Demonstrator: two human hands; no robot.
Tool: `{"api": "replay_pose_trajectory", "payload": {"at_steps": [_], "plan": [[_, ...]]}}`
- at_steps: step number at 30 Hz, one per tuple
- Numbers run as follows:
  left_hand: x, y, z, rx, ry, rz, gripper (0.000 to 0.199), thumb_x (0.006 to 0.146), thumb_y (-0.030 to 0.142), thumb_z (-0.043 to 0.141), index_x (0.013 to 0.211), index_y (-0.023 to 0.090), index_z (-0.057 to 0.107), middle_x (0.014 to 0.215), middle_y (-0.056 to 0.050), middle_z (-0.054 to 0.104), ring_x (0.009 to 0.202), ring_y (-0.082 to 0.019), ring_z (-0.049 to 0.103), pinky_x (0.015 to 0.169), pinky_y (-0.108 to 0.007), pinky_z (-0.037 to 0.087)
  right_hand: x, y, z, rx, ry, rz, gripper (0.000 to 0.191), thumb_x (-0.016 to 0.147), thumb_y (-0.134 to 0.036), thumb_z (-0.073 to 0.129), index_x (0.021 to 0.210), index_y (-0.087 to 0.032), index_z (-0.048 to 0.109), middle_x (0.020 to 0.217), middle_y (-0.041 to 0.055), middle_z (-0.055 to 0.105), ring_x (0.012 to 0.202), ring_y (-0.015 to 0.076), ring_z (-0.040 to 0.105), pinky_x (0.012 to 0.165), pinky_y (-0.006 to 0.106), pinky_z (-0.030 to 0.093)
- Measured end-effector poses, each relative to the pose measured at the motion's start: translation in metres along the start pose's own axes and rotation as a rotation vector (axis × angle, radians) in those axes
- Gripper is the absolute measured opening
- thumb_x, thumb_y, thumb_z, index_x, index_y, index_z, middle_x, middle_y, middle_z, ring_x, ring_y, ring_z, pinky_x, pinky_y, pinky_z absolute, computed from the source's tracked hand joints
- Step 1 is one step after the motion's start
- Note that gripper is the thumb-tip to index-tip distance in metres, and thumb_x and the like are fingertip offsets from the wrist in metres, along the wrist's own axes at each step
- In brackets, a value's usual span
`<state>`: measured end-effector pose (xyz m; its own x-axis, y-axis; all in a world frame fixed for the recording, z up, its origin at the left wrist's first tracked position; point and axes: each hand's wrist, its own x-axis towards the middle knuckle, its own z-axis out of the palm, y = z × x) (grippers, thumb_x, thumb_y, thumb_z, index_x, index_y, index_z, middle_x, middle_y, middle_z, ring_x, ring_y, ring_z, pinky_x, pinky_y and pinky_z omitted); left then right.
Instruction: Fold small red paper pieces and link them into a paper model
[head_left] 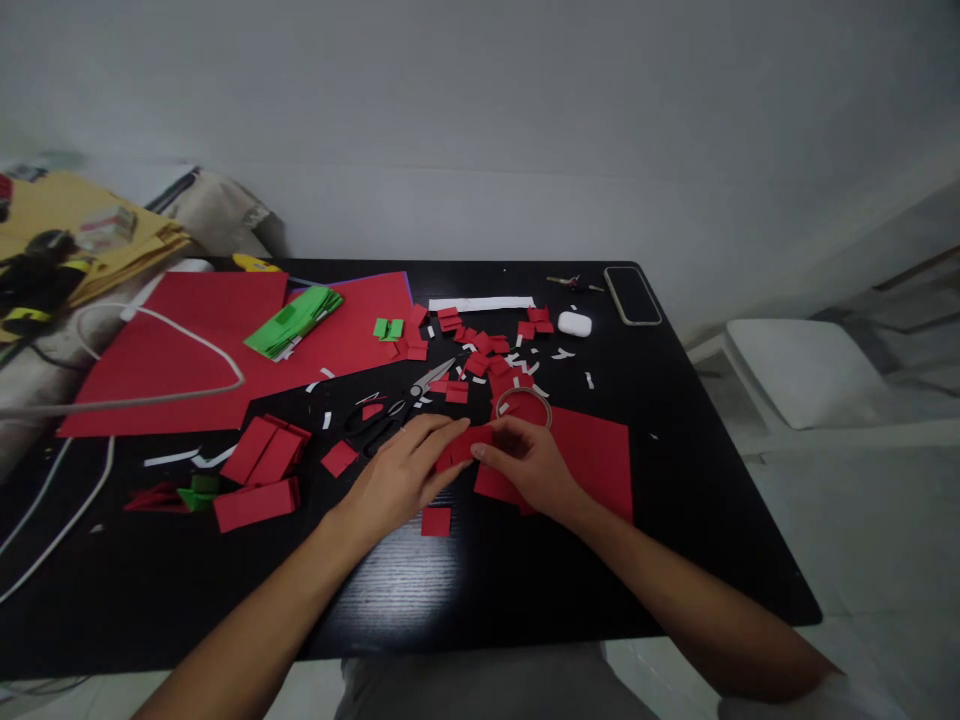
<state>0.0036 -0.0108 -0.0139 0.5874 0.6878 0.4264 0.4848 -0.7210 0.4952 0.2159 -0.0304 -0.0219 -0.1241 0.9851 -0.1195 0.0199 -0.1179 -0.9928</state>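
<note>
Between my two hands is a small folded piece of red paper [474, 438]. My left hand [409, 470] has its fingers over the paper's left side, with the thumb below. Thumb and fingertips of my right hand [529, 462] pinch the paper's right end. Just beyond them lie a roll of tape [550, 412] and a red sheet [592, 455]. Black-handled scissors [409, 400] rest partly behind my left hand, blades pointing away to the right. A small red square [436, 521] lies nearer to me, and another red square [340, 458] sits left of my left hand.
Small folded red pieces and white scraps are scattered past my hands. Green folded strips [292, 322] lie on large red sheets [187, 350]. Red folded stacks [266, 450] and a white cable [172, 318] are on the left. A phone [633, 296] and white earphone case [574, 324] stand far right.
</note>
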Motion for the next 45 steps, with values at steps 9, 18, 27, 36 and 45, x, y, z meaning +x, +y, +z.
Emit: {"api": "replay_pose_trajectory", "payload": {"at_steps": [9, 18, 27, 36, 45], "plan": [[0.005, -0.001, 0.0, -0.304, 0.058, -0.359, 0.03, 0.091, 0.04, 0.073, 0.112, 0.019, 0.069, 0.086, -0.002, 0.069, 0.068, -0.014, 0.062, 0.062, -0.025, 0.051, -0.003, 0.002, -0.001, -0.194, 0.118, -0.229, 0.013, 0.086, -0.031, 0.075, 0.093, -0.02, 0.071, 0.089, 0.0044, 0.076, 0.082, 0.0191, 0.072, 0.076, 0.03, 0.058], [0.006, 0.003, -0.005, -0.285, 0.064, -0.222, 0.015, 0.095, 0.03, 0.069, 0.102, 0.018, 0.074, 0.09, -0.005, 0.073, 0.076, -0.015, 0.067, 0.066, -0.025, 0.052, -0.008, 0.001, 0.002, -0.204, 0.083, -0.26, 0.015, 0.09, -0.029, 0.072, 0.103, -0.021, 0.069, 0.098, 0.0073, 0.077, 0.09, 0.0212, 0.074, 0.083, 0.035, 0.061], [0.007, 0.003, -0.005, -0.313, 0.08, -0.144, 0.013, 0.096, 0.027, 0.068, 0.103, 0.018, 0.075, 0.095, -0.008, 0.075, 0.087, -0.018, 0.071, 0.077, -0.029, 0.058, -0.006, 0.0, 0.0, -0.121, 0.049, -0.249, 0.019, 0.085, -0.029, 0.08, 0.101, -0.023, 0.072, 0.097, 0.0049, 0.079, 0.09, 0.0208, 0.076, 0.084, 0.034, 0.062], [0.011, 0.01, -0.004, -0.666, -0.046, -0.588, 0.038, 0.087, 0.041, 0.075, 0.117, 0.018, 0.066, 0.087, -0.002, 0.073, 0.074, -0.016, 0.067, 0.067, -0.027, 0.055, -0.006, 0.003, -0.001, -0.173, 0.104, -0.285, 0.008, 0.089, -0.029, 0.074, 0.094, -0.023, 0.072, 0.095, 0.0049, 0.079, 0.086, 0.0203, 0.074, 0.081, 0.033, 0.059], [0.019, 0.016, -0.006, -0.863, 0.0, -0.707, 0.032, 0.087, 0.045, 0.073, 0.103, 0.017, 0.072, 0.079, -0.003, 0.073, 0.069, -0.015, 0.069, 0.065, -0.026, 0.058, -0.008, 0.005, 0.0, -0.194, 0.097, -0.35, 0.007, 0.091, -0.025, 0.073, 0.097, -0.023, 0.069, 0.099, 0.0055, 0.077, 0.093, 0.0208, 0.073, 0.086, 0.035, 0.058]]}}
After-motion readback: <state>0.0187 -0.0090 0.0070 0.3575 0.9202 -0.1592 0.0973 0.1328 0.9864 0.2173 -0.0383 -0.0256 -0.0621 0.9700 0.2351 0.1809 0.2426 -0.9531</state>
